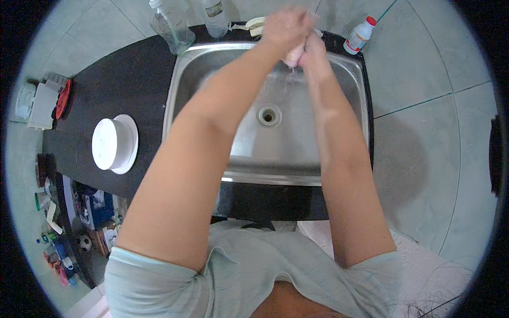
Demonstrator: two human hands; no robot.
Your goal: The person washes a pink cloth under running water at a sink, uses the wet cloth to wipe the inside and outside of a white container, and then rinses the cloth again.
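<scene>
Both my hands are together over the far rim of a stainless steel sink (278, 147). My left hand (287, 24) is blurred and sits above and to the left, its fingers curled. Just below and to the right, my right hand (315, 47) is closed around a pale pink soft item (293, 56), too blurred to identify as a cloth or a sponge. Water runs from beneath it into the basin, above and right of the drain (269, 115). Whether my left fingers also grip the pink item is hidden.
A clear plastic jug (173, 33) and a clear labelled bottle (215, 20) stand behind the sink beside a cream-coloured item (255, 26). A white bottle with a red cap (358, 37) is at the back right corner. A white round container (106, 144) rests on the black countertop (115, 87).
</scene>
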